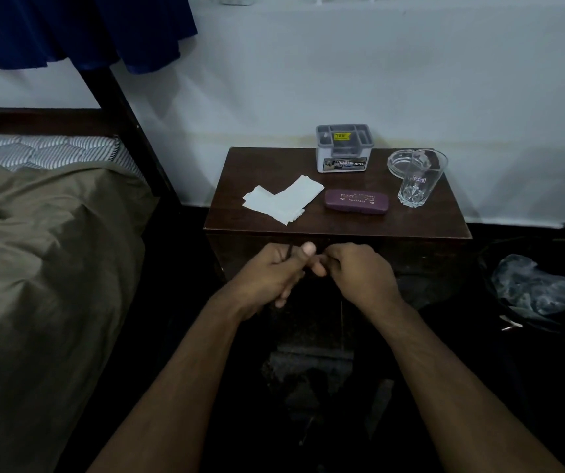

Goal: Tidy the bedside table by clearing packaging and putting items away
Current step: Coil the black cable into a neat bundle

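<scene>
Head view: both hands [303, 268] curled around something thin and dark, unidentifiable against the shadowed bedside table [339, 223] front

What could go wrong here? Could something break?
Maybe. The drinking glass stands near the table's right edge, beside a glass ashtray, so a careless reach could knock either off. The loose white papers could slide to the floor. Both hands, left hand and right hand, look busy with something thin and dark, too dim to identify.
</scene>
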The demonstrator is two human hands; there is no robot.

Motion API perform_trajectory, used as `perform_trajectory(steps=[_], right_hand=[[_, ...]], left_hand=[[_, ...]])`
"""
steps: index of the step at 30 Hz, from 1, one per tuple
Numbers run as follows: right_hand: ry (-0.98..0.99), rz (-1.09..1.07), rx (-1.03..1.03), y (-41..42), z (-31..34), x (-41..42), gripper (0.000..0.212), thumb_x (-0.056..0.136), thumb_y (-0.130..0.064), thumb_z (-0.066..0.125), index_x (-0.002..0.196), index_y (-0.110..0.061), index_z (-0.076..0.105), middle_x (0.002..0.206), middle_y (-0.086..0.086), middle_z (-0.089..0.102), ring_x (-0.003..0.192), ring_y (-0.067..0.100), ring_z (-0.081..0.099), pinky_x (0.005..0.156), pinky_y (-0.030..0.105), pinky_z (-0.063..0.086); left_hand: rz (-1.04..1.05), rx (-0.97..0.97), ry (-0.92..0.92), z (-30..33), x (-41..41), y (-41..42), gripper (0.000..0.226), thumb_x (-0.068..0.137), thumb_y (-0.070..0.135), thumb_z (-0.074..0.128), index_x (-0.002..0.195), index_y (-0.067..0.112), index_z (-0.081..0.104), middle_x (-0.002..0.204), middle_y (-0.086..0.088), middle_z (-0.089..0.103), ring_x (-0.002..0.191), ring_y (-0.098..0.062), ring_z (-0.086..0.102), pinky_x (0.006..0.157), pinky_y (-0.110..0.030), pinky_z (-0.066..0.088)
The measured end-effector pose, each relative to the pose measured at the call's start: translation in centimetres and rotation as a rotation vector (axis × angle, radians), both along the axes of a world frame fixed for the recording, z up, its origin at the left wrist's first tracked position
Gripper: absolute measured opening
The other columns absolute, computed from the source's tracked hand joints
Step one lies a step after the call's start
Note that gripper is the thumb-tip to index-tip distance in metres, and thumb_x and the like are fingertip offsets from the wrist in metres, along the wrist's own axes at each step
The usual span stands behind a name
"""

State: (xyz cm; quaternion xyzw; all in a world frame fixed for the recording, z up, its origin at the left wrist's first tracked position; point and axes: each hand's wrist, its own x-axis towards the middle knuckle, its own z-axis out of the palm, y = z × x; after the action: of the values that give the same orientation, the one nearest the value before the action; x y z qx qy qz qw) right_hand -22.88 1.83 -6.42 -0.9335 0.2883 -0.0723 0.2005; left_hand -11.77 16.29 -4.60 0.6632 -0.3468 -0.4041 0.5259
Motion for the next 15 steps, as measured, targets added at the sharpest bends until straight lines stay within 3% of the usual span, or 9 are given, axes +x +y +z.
perform_trajectory(steps=[3,5,8,11,12,15], right_hand=[[-0.065,-0.092,0.05,-0.2,-0.1,0.4,0.029,0.1,-0.042,0.052,0.085,-0.021,0.066,0.078,0.003,0.067,0.084,0.032,0.067,0.066,0.032,0.042],[-0.126,-0.139,0.106,-0.5,-0.2,0.4,0.037,0.1,-0.048,0.052,0.077,-0.021,0.063,0.067,-0.005,0.058,0.074,0.027,0.062,0.064,0.031,0.04],[-0.251,-0.112,0.243,-0.6,0.1,0.6,0.043,0.099,-0.048,0.056,0.064,-0.024,0.059,0.058,-0.01,0.057,0.063,0.018,0.059,0.059,0.029,0.039],[-0.301,-0.039,0.417,0.1,0.2,0.7,0.04,0.099,-0.046,0.059,0.071,-0.019,0.069,0.061,-0.01,0.067,0.06,0.006,0.065,0.061,0.025,0.047],[-0.314,-0.036,0.461,0.4,0.2,0.8,0.041,0.099,-0.047,0.058,0.071,-0.018,0.069,0.062,-0.009,0.068,0.059,0.003,0.063,0.063,0.026,0.048],[-0.484,-0.111,0.685,1.3,0.6,1.1,0.048,0.103,-0.047,0.051,0.064,-0.02,0.06,0.055,-0.009,0.057,0.053,0.005,0.05,0.059,0.03,0.043]], left_hand=[[-0.025,-0.053,-0.106,0.0,-0.1,-0.3,0.048,0.106,0.04,0.047,0.095,0.001,0.072,0.039,0.004,0.048,0.035,-0.016,0.052,0.055,-0.023,0.05],[-0.02,-0.103,-0.157,-0.1,-0.2,-0.4,0.041,0.107,0.032,0.047,0.094,0.001,0.071,0.039,0.006,0.052,0.035,-0.011,0.053,0.046,-0.017,0.044],[-0.105,-0.058,-0.126,-0.6,-0.8,-0.5,0.045,0.107,0.036,0.046,0.094,0.002,0.073,0.038,0.001,0.045,0.032,-0.011,0.044,0.044,-0.02,0.042],[-0.24,0.143,-0.221,-1.1,-1.7,-0.7,0.06,0.105,0.043,0.047,0.059,0.008,0.061,0.036,0.003,0.049,0.035,-0.011,0.045,0.052,-0.018,0.041],[-0.225,0.176,-0.237,-1.1,-1.7,-0.8,0.062,0.105,0.046,0.047,0.052,0.013,0.053,0.036,0.002,0.051,0.036,-0.01,0.046,0.053,-0.017,0.042],[0.005,0.11,-0.146,-0.8,-1.2,-1.2,0.065,0.099,0.063,0.035,0.061,0.013,0.049,0.042,0.005,0.054,0.037,-0.005,0.047,0.047,-0.016,0.04]])
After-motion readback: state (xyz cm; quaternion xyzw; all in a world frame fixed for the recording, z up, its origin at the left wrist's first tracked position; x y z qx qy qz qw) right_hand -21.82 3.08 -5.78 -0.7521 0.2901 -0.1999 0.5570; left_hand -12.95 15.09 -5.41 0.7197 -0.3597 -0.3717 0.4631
